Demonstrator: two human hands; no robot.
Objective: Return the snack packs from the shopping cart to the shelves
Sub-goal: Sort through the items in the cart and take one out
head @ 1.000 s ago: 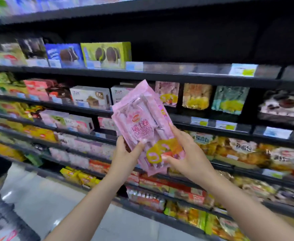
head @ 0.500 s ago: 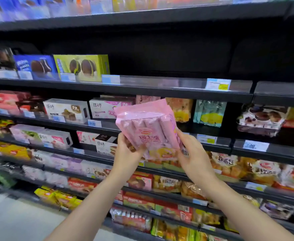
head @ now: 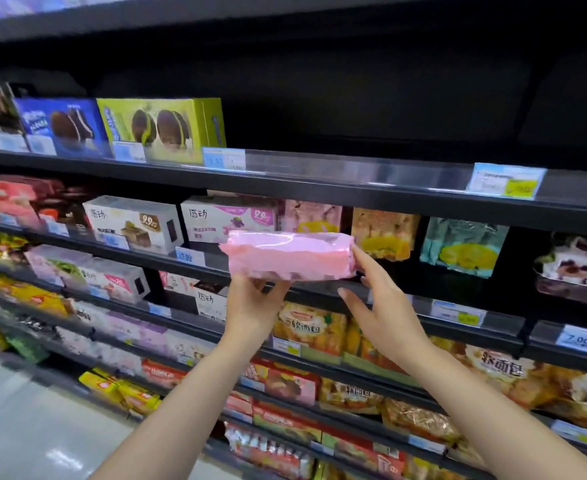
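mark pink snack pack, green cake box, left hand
pink plastic snack pack [head: 287,259], head view, middle of its upturned face
green cardboard cake box [head: 160,128], head view, front panel
left hand [head: 252,306], head view, back of hand

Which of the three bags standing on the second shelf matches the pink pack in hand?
The pink bag right behind the held pink pack; the orange bag and teal bag stand further right.

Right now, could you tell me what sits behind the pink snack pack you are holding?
Behind the pink snack pack stands a matching pink bag on the shelf; its lower part is covered. Left hand supports the pack from below.
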